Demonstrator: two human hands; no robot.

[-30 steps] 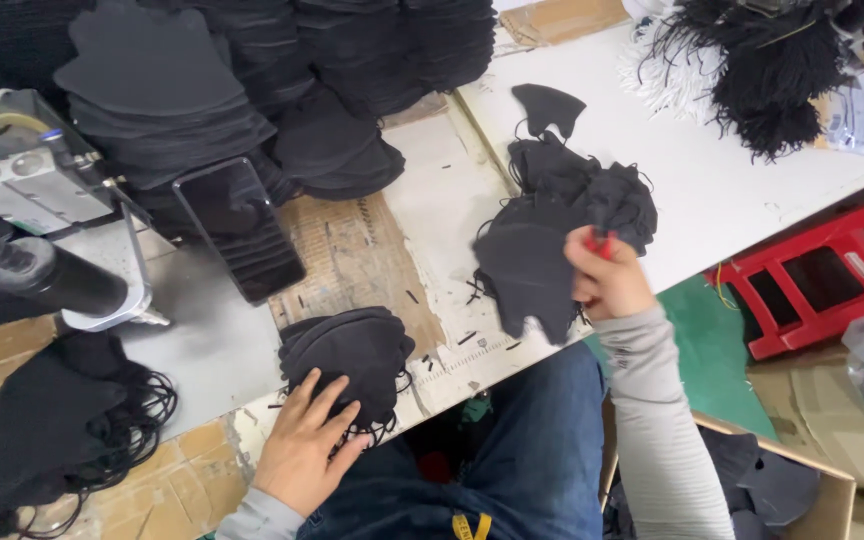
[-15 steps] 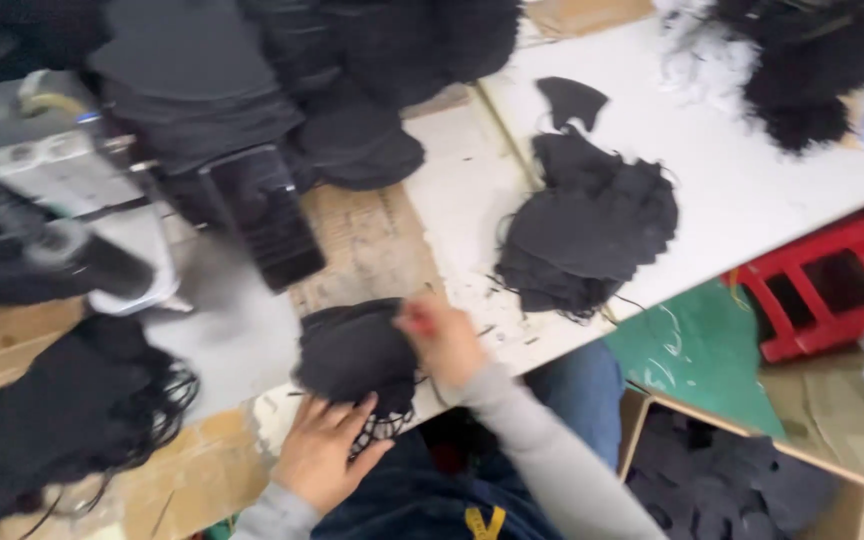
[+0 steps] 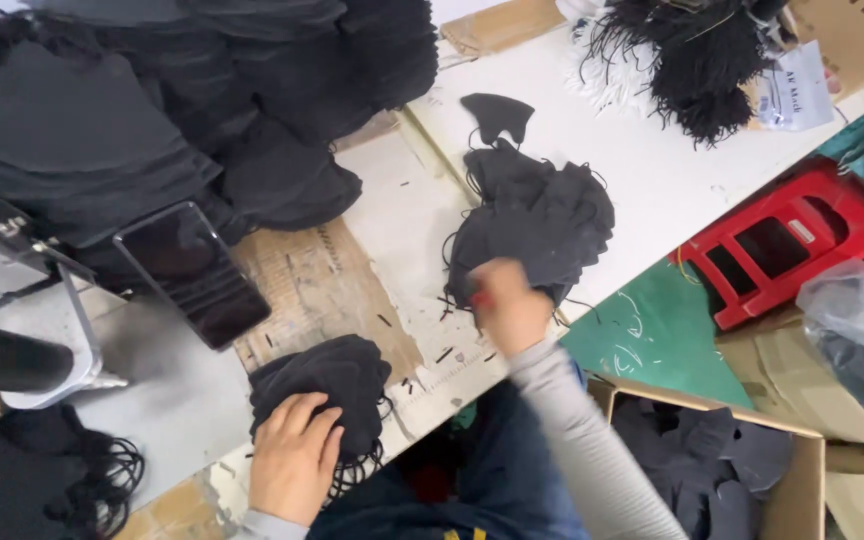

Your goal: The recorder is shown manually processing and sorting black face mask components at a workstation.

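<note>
Right hand [image 3: 510, 308], blurred, reaches the near edge of the loose black mask heap [image 3: 537, 225] mid-tabletop [image 3: 652, 180]; its grip cannot be told; left hand [image 3: 294, 462] lies flat, fingers spread, on the smaller mask stack [image 3: 327, 385]; best pinch a single piece, keeping that stack pressed down.

- This is a small garment workshop where black fabric face masks are made.
- High stacks of cut black mask pieces [image 3: 82, 150] fill the upper left.
- A worn white desk [image 3: 652, 180] carries more masks.
- A metal machine [image 3: 2, 290] stands at left.
- A cardboard box [image 3: 712, 460] of masks is at lower right.
</note>
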